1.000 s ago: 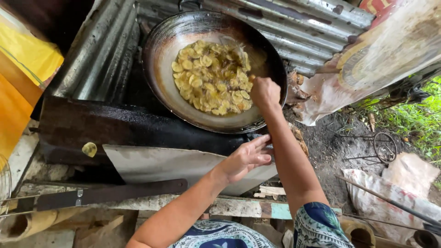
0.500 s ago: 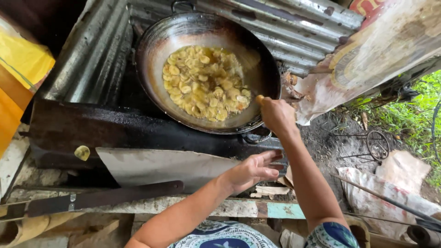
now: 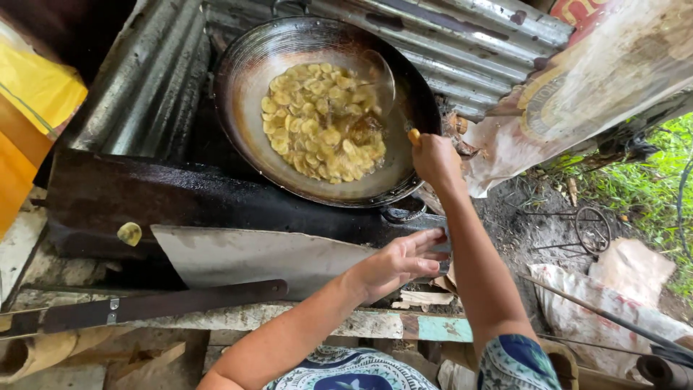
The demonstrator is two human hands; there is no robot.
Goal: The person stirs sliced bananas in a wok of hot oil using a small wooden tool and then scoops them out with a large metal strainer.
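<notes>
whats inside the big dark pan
The pan holds a heap of pale yellow slices in bubbling oil. A skimmer dips in, its handle in the right hand. Slices hide the pan's bottom.

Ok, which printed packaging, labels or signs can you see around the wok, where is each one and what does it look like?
Printed sack: draped right of the wok, beside the right hand; whitish, stained, with a round dark emblem.
Red sign corner: top edge above the sack; red with yellow markings, mostly cut off.
Yellow sheet: far left; yellow and orange, no print discernible.
</notes>
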